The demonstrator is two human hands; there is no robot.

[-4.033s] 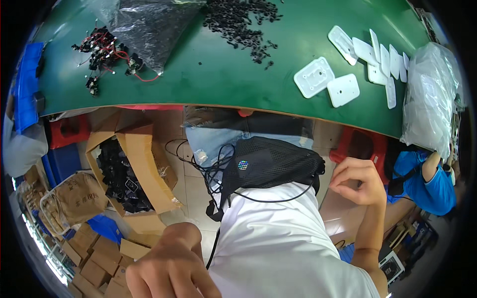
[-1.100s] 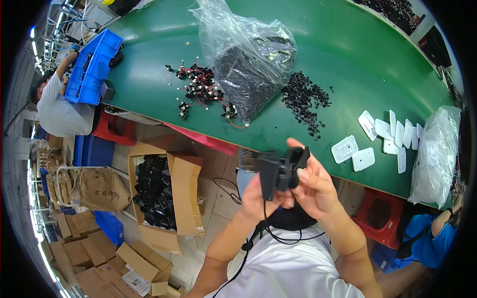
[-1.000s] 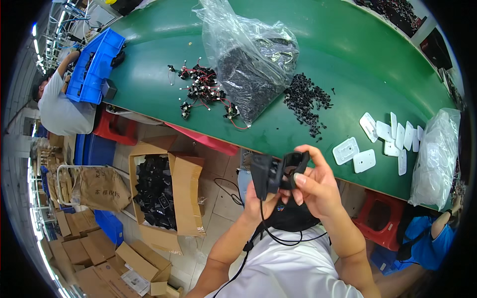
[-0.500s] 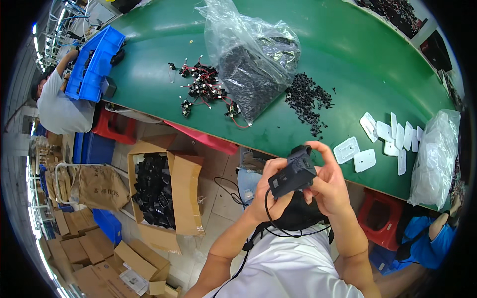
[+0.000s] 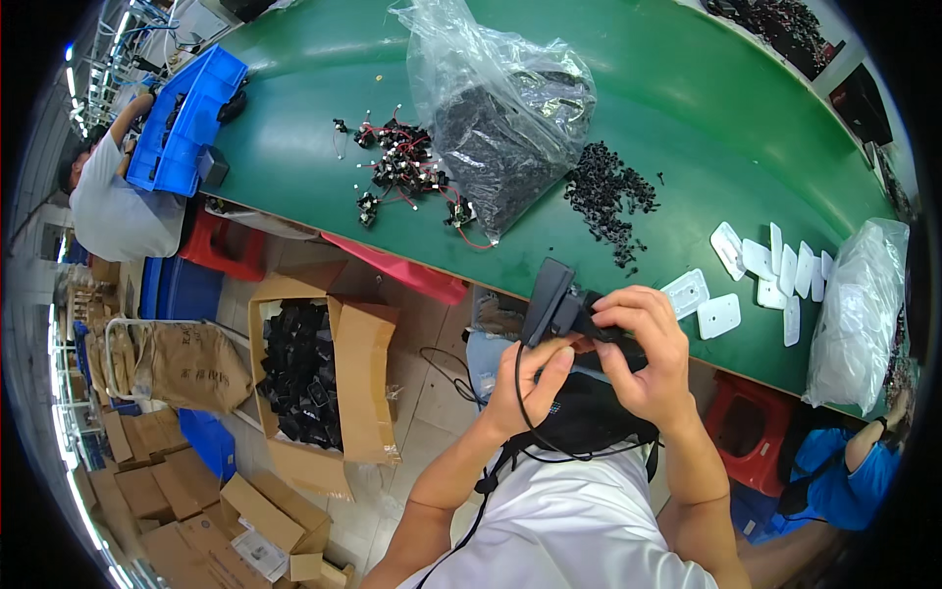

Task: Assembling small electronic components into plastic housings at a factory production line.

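Note:
I hold a small black boxy device (image 5: pixel 551 297) with a black cable in front of my chest, just below the green table's near edge (image 5: pixel 412 257). My left hand (image 5: pixel 528 385) supports it from below, thumb up against it. My right hand (image 5: pixel 640 355) wraps over its right end with the fingers curled on it. A black pouch (image 5: pixel 579 417) hangs on my chest beneath both hands.
On the green table lie a clear bag of black parts (image 5: pixel 505 108), a heap of wired black pieces (image 5: pixel 402 172), loose black bits (image 5: pixel 610 194), white plates (image 5: pixel 756 275) and another clear bag (image 5: pixel 863 309). An open cardboard box of black parts (image 5: pixel 312 378) stands on the floor left. Other people sit at far left and lower right.
My hands have risen from my lap with the black device; over the last second it has been turned and tilted, its left end now pointing up toward the table edge.

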